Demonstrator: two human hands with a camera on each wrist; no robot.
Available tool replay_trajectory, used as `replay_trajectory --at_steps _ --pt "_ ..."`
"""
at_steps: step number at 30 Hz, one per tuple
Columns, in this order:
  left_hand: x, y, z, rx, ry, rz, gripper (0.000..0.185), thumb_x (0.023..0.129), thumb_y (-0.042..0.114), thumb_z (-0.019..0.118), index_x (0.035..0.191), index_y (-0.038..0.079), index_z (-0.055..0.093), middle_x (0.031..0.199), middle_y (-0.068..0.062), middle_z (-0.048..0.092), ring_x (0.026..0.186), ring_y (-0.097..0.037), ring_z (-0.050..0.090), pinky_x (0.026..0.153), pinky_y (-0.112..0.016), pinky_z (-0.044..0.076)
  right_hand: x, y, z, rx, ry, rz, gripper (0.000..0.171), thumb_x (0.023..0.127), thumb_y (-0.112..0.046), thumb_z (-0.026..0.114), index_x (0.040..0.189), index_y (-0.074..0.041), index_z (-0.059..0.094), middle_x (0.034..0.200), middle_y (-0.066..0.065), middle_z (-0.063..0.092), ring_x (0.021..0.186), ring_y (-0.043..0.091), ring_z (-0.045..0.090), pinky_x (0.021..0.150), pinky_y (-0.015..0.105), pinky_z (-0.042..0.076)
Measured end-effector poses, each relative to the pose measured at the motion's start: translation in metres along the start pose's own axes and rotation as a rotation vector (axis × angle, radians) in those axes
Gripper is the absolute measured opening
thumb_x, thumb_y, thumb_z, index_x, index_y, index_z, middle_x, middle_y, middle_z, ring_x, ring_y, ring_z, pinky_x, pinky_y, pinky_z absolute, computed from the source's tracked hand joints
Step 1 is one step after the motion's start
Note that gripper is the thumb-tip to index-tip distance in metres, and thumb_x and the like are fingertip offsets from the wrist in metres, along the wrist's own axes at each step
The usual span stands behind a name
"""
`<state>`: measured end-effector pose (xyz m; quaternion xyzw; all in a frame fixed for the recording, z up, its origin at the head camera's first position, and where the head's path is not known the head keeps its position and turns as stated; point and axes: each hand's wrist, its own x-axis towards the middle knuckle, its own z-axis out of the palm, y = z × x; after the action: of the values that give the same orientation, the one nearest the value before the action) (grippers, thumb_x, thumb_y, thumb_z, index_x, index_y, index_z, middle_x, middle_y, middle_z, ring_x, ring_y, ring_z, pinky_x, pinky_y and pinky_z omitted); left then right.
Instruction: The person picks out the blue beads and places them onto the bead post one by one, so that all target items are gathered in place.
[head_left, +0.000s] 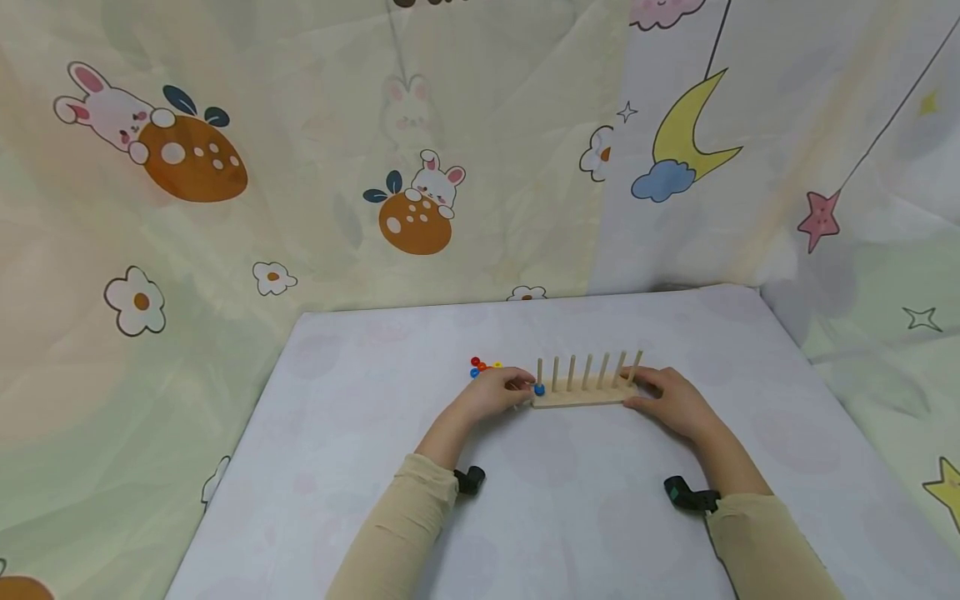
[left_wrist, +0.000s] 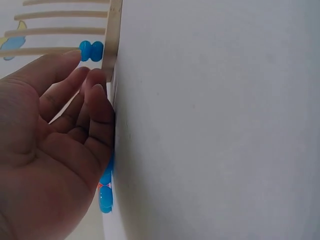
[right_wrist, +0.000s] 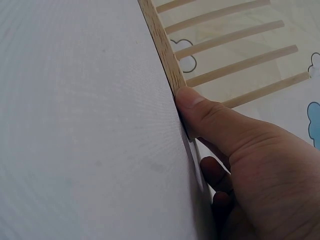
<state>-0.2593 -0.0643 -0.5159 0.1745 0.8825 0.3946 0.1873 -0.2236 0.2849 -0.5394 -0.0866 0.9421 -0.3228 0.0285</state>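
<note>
A wooden peg board (head_left: 581,398) with a row of several upright pegs lies on the table between both hands. On its leftmost peg, down at the base, sits a blue two-lobed bead (left_wrist: 92,51). My left hand (head_left: 495,392) is at the board's left end, thumb tip right at the bead and the other fingers loosely bent below it. My right hand (head_left: 670,402) grips the board's right end, its thumb (right_wrist: 192,100) pressed on the front edge; the far fingers are partly hidden behind the board.
Loose beads lie beyond the left hand, among them a red bead (head_left: 476,362) and a yellow bead (head_left: 497,364), partly covered by that hand. A pale cloth covers the table (head_left: 555,500). A patterned curtain (head_left: 315,167) stands behind and at both sides.
</note>
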Motion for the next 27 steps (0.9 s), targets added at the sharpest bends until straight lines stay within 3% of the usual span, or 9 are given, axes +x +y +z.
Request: replay_trajectory --at_steps 9,15,22,27 --pt "-0.001 -0.009 -0.008 0.039 0.032 -0.005 0.027 0.095 0.034 0.066 0.12 0.024 0.068 0.099 0.007 0.066 0.079 -0.009 0.061 0.072 -0.025 0.051 0.001 -0.001 -0.001 0.001 0.004 -0.014 0.055 0.087 -0.049 0.071 0.135 -0.025 0.06 0.134 0.017 0.059 0.121 0.037 0.05 0.101 0.062 0.037" --pt "-0.009 -0.014 -0.023 -0.034 0.071 -0.004 0.028 0.096 0.032 0.064 0.121 0.022 0.069 0.094 0.006 0.068 0.08 -0.012 0.062 0.073 -0.029 0.051 0.0 -0.002 0.0 0.001 0.0 -0.013 0.055 0.087 -0.05 0.071 0.135 -0.025 0.06 0.133 0.018 0.059 0.12 0.038 0.05 0.1 0.063 0.037" --pt "-0.018 -0.031 -0.05 -0.181 0.155 -0.068 0.029 0.097 0.035 0.063 0.121 0.021 0.069 0.102 0.0 0.07 0.087 -0.016 0.063 0.076 -0.03 0.053 0.001 -0.001 0.0 -0.013 -0.007 0.005 0.059 0.087 -0.053 0.069 0.137 -0.023 0.058 0.135 0.019 0.057 0.122 0.039 0.049 0.1 0.064 0.037" --pt "-0.022 -0.046 -0.065 -0.215 0.209 -0.158 0.026 0.097 0.035 0.063 0.119 0.023 0.069 0.101 -0.003 0.068 0.088 -0.02 0.062 0.076 -0.03 0.055 0.001 0.0 0.001 -0.014 -0.012 0.008 0.061 0.087 -0.054 0.068 0.138 -0.022 0.058 0.137 0.02 0.056 0.124 0.041 0.048 0.101 0.065 0.036"
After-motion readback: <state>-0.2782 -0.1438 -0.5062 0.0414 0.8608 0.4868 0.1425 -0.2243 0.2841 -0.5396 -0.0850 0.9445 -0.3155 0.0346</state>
